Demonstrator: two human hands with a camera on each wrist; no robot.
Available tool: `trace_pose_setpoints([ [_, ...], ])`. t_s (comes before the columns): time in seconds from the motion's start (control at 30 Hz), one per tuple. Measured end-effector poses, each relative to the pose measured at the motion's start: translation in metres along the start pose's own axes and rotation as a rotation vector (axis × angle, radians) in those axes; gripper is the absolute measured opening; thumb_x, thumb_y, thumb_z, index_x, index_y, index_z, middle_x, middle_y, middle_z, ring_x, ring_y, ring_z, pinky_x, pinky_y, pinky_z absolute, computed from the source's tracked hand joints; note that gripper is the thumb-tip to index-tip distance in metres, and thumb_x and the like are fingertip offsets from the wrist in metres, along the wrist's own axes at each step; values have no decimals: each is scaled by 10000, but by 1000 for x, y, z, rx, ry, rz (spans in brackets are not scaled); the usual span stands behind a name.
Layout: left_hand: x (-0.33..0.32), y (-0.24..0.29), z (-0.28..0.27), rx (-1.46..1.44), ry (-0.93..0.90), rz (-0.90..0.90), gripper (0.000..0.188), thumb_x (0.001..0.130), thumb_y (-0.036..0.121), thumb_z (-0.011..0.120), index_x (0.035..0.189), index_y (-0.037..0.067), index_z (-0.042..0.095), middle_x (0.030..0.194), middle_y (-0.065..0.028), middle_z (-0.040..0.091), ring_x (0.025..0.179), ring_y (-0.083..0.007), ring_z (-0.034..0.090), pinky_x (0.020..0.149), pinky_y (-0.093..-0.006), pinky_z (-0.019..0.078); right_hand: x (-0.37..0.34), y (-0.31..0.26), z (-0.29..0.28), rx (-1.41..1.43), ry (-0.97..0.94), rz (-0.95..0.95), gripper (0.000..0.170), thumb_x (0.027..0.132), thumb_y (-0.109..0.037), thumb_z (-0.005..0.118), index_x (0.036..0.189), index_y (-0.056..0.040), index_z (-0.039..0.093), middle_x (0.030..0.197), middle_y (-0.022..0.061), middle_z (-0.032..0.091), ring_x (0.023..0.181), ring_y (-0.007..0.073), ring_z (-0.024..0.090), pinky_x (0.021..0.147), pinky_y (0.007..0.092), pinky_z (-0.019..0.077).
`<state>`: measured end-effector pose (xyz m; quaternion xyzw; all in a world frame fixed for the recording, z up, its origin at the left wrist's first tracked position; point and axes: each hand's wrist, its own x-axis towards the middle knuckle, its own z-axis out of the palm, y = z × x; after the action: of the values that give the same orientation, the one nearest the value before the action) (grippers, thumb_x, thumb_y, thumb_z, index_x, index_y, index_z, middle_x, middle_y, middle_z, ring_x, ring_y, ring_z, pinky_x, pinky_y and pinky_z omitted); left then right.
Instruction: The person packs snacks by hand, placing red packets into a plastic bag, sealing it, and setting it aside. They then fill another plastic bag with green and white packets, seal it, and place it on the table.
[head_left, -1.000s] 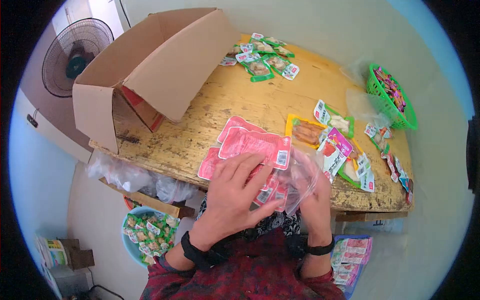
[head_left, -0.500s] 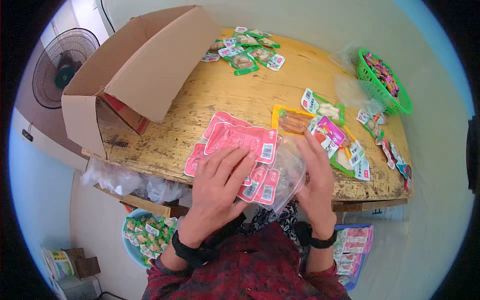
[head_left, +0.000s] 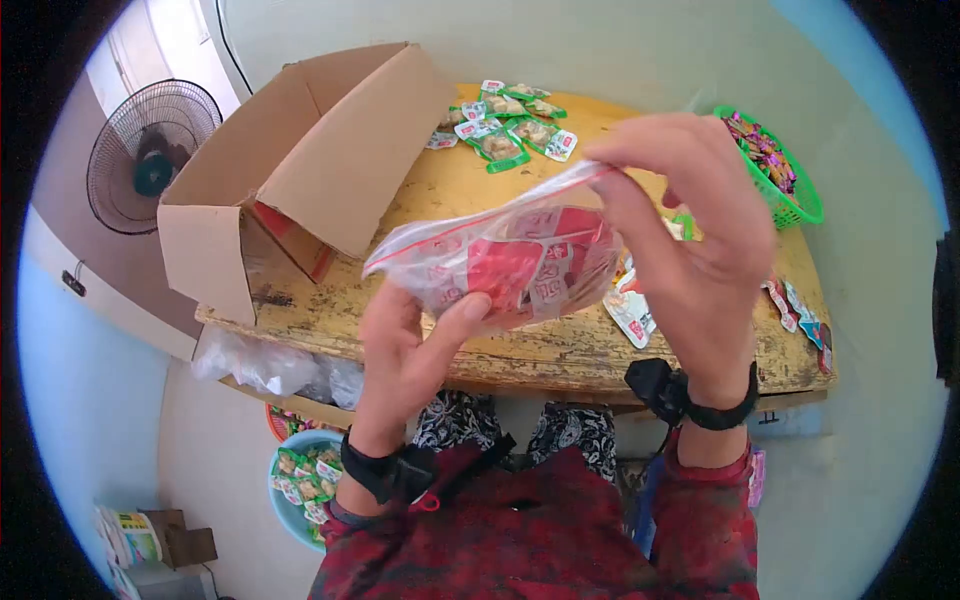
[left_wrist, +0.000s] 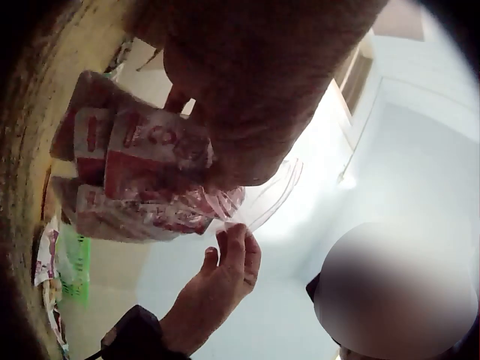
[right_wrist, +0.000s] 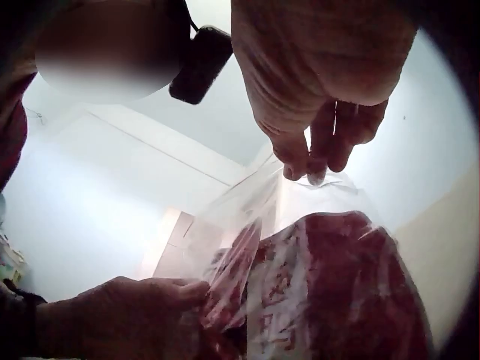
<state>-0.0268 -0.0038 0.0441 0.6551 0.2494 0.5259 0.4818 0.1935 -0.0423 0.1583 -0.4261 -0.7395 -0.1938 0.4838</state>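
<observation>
Two hands [head_left: 405, 360] [head_left: 705, 250] grip a clear bag [head_left: 425, 248] of red packets [head_left: 505, 270]; a green basket [head_left: 797, 211] holds small wrapped pieces [head_left: 763, 155].

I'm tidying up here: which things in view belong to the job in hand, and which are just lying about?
Seemingly in the job: clear bag, red packets inside, left hand, right hand.
Seemingly just lying about: cardboard box, green basket, green-edged packets, blue basin.

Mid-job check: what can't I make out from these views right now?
Head view: most fingers of the left hand, hidden behind the plastic bag.
Left wrist view: print on the red packets, blurred and dim; their count too, since they overlap.
Head view: part of the table, behind the right hand.
Head view: the bottom of the carton, behind its near side.
</observation>
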Motion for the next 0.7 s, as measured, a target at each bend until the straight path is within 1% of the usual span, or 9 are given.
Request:
trace_pose_setpoints([
  [0.07,8,-15,3,-135,-16,-51,457,925,63,740,1341,-23,571,1272,-128,658,1212,-200,608,1046,-369,464,-5,6,8,-65,-17,-30,150,836,44,712,956,-46,712,1033,60,723,955,200,640,806,322,492],
  [0.1,8,-18,3,-113,-31,-25,599,895,74,776,1421,-23,508,1337,-142,625,1249,-214,595,1082,-374,447,-9,9,12,-79,-14,-26,147,824,34,720,945,-48,710,1043,73,725,979,228,643,829,342,500],
  [0.17,5,-19,3,-101,-41,-13,712,858,80,811,1470,-27,464,1375,-146,600,1278,-220,582,1105,-380,439,-22,12,17,-18,28,54,159,775,-2,754,914,-55,699,1045,110,723,1013,306,647,867,393,517],
  [0.23,4,-14,5,-48,-66,-38,914,790,92,868,1546,-37,372,1440,-163,551,1330,-241,552,1144,-393,420,-24,10,9,8,32,132,149,775,-8,757,901,-50,689,1078,122,727,1035,315,646,901,397,514],
  [0.33,7,-3,22,97,-55,67,959,779,98,878,1562,-42,343,1443,-176,546,1337,-250,545,1147,-406,418,-22,11,0,14,44,130,129,787,-7,751,889,-43,681,1110,139,726,1058,325,646,933,410,507],
  [0.4,8,-6,38,-33,-50,46,929,772,93,882,1539,-49,378,1456,-185,533,1348,-253,534,1146,-408,418,-22,12,-4,34,48,129,120,795,-6,747,887,-39,678,1121,147,725,1067,329,646,940,417,504],
  [0.57,1,-28,43,68,17,-4,757,776,53,876,1429,-54,507,1380,-165,600,1248,-230,608,1065,-371,491,-29,10,-9,147,68,188,106,804,-15,752,880,-32,681,1113,147,729,1074,326,648,937,419,504],
  [0.67,3,-18,41,1,55,-65,664,785,34,868,1367,-49,560,1299,-141,660,1144,-208,665,996,-341,534,-40,22,-17,97,65,153,172,861,-65,758,1015,-41,685,1284,149,697,1151,224,647,964,347,499],
  [0.7,4,-19,38,12,55,-43,652,787,33,867,1360,-47,565,1269,-134,678,1113,-201,678,979,-334,542,-46,25,-19,128,50,222,274,853,-89,772,1101,-39,666,1300,158,681,1165,254,641,975,366,499],
])
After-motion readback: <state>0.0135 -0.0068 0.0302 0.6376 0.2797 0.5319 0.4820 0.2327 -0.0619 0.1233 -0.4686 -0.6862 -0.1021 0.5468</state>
